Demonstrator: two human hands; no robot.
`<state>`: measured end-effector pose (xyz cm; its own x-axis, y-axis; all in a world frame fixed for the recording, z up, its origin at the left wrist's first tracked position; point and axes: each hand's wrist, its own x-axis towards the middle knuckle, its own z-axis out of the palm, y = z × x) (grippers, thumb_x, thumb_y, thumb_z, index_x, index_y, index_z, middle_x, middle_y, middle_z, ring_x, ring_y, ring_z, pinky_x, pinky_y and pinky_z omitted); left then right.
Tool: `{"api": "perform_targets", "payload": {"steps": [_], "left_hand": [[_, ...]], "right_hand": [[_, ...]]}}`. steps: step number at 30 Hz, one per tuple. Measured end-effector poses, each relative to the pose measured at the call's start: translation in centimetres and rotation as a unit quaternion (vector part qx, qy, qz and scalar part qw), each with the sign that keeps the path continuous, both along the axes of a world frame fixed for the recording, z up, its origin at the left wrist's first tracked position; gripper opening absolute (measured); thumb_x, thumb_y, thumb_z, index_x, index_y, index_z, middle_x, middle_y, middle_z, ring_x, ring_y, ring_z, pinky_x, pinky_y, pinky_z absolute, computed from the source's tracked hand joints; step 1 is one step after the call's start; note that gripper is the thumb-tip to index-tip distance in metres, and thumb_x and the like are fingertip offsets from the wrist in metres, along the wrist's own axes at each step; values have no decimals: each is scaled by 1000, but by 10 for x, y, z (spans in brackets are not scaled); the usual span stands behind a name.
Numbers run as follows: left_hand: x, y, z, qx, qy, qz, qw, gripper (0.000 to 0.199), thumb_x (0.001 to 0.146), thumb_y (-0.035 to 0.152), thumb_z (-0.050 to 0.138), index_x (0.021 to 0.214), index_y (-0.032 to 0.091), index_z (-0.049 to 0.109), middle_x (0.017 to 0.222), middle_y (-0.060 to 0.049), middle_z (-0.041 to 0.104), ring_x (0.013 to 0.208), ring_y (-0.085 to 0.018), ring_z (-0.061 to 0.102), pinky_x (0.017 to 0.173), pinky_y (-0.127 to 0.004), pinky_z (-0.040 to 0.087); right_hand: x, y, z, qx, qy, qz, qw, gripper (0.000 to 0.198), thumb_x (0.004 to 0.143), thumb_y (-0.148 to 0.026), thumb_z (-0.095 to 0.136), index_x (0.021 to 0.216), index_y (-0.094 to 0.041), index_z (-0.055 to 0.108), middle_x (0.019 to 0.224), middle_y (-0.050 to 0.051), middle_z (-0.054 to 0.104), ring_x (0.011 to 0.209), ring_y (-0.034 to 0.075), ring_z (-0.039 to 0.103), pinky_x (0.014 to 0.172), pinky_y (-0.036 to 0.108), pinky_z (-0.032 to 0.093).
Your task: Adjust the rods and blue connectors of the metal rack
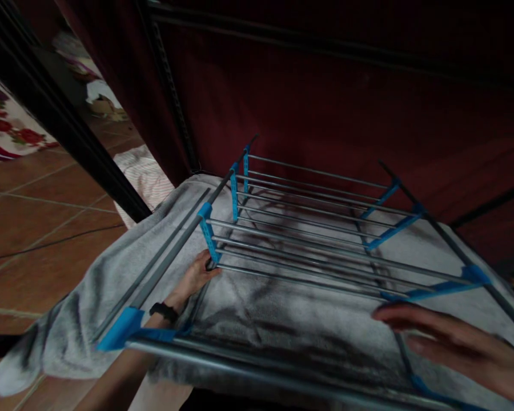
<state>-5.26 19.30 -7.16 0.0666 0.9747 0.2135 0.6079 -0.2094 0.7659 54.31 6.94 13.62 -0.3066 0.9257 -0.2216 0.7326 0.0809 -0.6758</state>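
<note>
Metal rack [308, 244] on grey blkt [300, 302], L fingers [208, 275] at blue bracket [208, 234]

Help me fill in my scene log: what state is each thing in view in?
Blanket: spread out, wrinkled
Rack: on the blanket, metal rods set between blue brackets
Left hand: curled at one bracket's lower end, firmness unclear
Right hand: open, blurred, contact unclear
Wristband: worn on the left wrist
Red cloth: hanging behind the rack
Cable: lying along the floor
</note>
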Motion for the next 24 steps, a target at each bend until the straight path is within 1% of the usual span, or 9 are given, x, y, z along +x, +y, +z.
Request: {"api": "perform_targets", "payload": {"steps": [2,3,4,6,9,12,15,19,24], "left_hand": [[2,-2,1,6,-2,4,1000,37,74,38,70,107,20,68,122,-11,67,117,-30,60,111,-49,45],[4,-3,2,7,-3,6,1000,37,74,36,71,107,21,68,121,-11,67,116,-30,60,110,-49,46],[5,-4,2,8,-5,8,1000,35,74,35,70,106,21,68,120,-10,67,115,-30,60,109,-49,46],[8,-6,3,6,-7,9,1000,32,75,33,70,104,21,67,116,-8,68,113,-28,61,108,-48,47],[12,-10,6,4,-6,13,1000,27,76,31,70,100,21,67,114,-8,67,112,-28,61,106,-45,49],[16,-14,10,2,-2,17,1000,26,76,28,71,101,21,67,118,-8,66,115,-28,60,107,-45,48],[19,-17,14,1,3,20,1000,27,77,26,70,103,21,67,120,-8,66,118,-28,60,109,-44,47],[20,-19,19,0,9,19,1000,30,78,24,69,108,21,66,120,-8,65,119,-29,59,109,-44,48],[21,-20,21,4,9,16,1000,36,79,23,68,115,20,65,124,-10,64,120,-30,59,109,-46,48]], "right_hand": [[-52,26,-8,-124,-21,109,986,45,97,-53,53,142,-59,52,152,-1,56,137,23,56,109,38,51],[-77,37,-18,-139,-16,146,979,47,98,-51,51,146,-54,51,156,-2,51,142,22,51,112,38,48],[-99,47,-30,-126,-12,183,975,50,98,-47,52,148,-47,51,158,-1,50,146,22,47,117,38,44],[-134,61,-60,-50,-43,238,969,55,98,-36,50,153,-34,48,163,4,43,151,23,39,124,41,33],[-170,76,-104,25,-94,308,946,64,94,-21,48,158,-24,41,168,9,32,155,24,30,127,42,27],[-203,96,-133,53,-127,286,948,68,91,-14,45,159,-17,36,168,15,31,156,25,28,128,45,25],[-240,117,-147,40,-147,226,962,65,90,-11,45,154,-11,41,161,20,41,151,27,38,124,45,32],[-278,135,-149,36,-134,207,969,53,93,-12,47,146,-12,49,145,19,60,131,28,59,113,43,42],[-303,142,-147,57,-111,223,967,45,95,-18,49,139,-16,54,125,12,70,115,25,66,99,36,49]]}}
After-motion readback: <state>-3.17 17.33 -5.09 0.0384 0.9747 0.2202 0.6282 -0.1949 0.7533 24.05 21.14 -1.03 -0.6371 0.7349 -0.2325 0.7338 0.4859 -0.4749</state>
